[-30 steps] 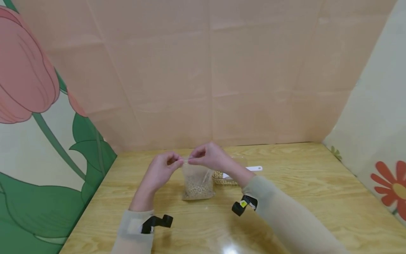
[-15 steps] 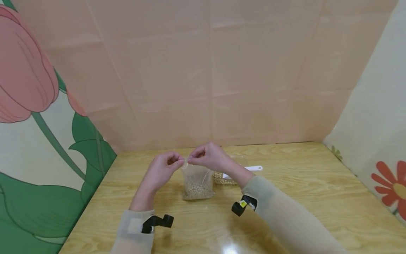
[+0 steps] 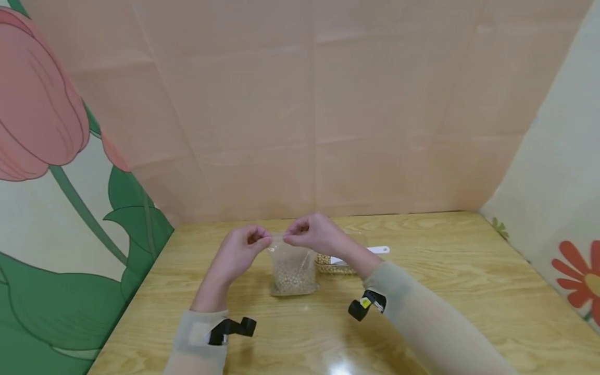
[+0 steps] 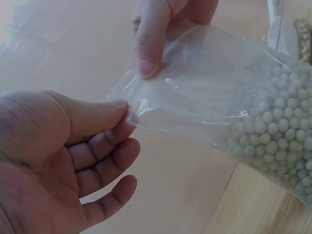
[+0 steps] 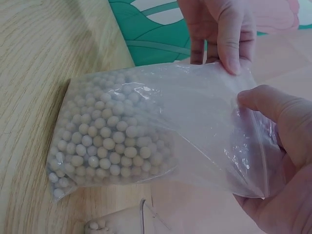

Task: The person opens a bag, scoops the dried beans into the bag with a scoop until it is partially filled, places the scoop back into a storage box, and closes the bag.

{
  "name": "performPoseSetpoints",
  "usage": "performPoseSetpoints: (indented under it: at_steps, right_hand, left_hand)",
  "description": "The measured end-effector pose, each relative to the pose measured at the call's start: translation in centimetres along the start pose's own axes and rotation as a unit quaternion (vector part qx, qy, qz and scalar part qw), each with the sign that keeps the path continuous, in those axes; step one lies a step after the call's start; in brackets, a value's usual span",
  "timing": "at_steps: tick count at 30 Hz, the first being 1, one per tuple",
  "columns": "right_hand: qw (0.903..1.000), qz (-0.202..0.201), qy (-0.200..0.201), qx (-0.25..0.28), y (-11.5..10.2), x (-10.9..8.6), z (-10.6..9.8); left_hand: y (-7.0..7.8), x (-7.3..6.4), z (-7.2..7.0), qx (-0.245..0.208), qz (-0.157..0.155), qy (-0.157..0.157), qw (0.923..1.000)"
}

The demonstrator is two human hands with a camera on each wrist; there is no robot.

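Note:
A clear zip bag (image 3: 294, 273) stands upright on the table, its lower half full of small round pale beans (image 5: 109, 141). At its top left corner my left hand (image 3: 241, 250) pinches the edge between thumb and index finger, the other fingers loosely bent in the left wrist view. My right hand (image 3: 316, 233) pinches the same top edge a little to the right, thumb in front. In the right wrist view the zip strip (image 5: 264, 165) runs down near that hand, and the upper part of the bag looks flattened and wrinkled.
Behind my right forearm, a clear plastic box (image 3: 335, 267) of beans stands on the wooden table (image 3: 440, 291). A white scoop (image 3: 377, 250) lies across it, handle to the right. A pink-covered wall (image 3: 309, 130) closes off the back.
My right hand has moved slightly right along the bag's top edge, away from my left hand. The left hand keeps its pinch in place.

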State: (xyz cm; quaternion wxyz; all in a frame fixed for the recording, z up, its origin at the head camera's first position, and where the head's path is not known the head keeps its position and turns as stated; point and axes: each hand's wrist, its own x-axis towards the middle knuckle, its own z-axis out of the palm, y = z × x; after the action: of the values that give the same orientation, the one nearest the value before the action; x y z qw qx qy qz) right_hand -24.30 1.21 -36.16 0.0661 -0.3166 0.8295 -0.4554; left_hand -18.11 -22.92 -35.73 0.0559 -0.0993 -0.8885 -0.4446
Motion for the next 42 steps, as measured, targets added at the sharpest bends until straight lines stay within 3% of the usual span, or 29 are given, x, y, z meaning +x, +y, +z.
performPoseSetpoints:
  at_steps: [23,42]
  right_hand:
    - [0.9994,0.023,0.012,0.021,1.2,-1.4,-1.3]
    - [0.9992,0.027,0.028,-0.012,2.1,-2.9,-2.6]
  left_hand:
    - [0.0,0.0,-0.1,0.007,-0.015,-0.004,0.9999]
    - [-0.1,-0.3,-0.3,0.014,-0.013,-0.008,0.9998]
